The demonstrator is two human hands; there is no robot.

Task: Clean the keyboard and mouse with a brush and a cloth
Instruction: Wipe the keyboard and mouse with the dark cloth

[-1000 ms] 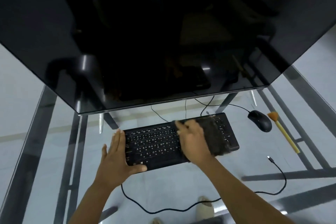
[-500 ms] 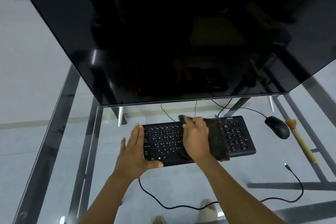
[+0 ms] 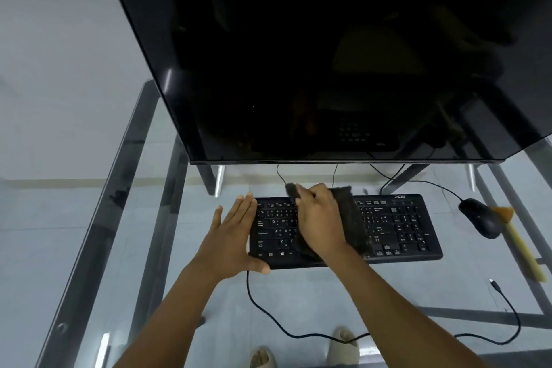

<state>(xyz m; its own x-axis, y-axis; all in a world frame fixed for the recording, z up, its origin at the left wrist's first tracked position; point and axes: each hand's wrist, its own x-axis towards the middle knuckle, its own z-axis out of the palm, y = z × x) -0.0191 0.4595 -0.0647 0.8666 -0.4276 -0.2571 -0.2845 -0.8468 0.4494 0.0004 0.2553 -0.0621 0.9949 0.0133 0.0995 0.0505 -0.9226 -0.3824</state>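
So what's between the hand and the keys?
In the head view, a dark cloth lies between the right hand and the keyboard.

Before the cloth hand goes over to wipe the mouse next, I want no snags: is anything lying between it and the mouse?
Nothing visible. Right of the cloth under the right hand lie only bare keyboard keys and glass, then the mouse. The brush lies beyond it.
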